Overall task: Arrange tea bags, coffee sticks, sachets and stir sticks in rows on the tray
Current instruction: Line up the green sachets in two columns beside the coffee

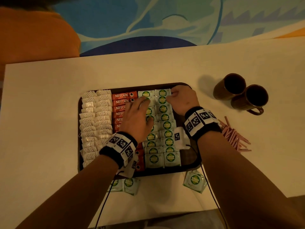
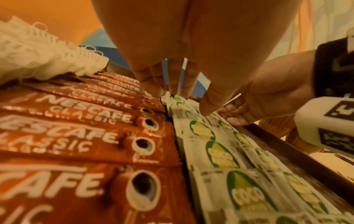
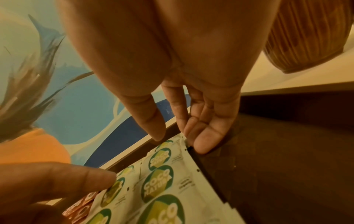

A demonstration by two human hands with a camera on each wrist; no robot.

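The dark tray (image 1: 188, 158) holds two columns of white tea bags (image 1: 95, 126), a column of red coffee sticks (image 1: 122, 96) and two columns of green-and-white sachets (image 1: 166, 125). My left hand (image 1: 140, 111) lies flat on the left sachet column, its straight fingers (image 2: 172, 84) pressing near the far end. My right hand (image 1: 175, 96) is at the far right corner of the sachets. Its fingertips (image 3: 199, 145) touch the right edge of the farthest sachet (image 3: 162, 153) and the thumb hovers over its far edge. Pink stir sticks (image 1: 234, 138) lie in a loose pile on the table to the right of the tray.
Two brown mugs (image 1: 231, 86) (image 1: 250, 98) stand at the far right of the white table. Loose sachets lie on the table in front of the tray (image 1: 130, 185) (image 1: 194, 180). A bare strip of tray floor (image 3: 277, 151) runs right of the sachets.
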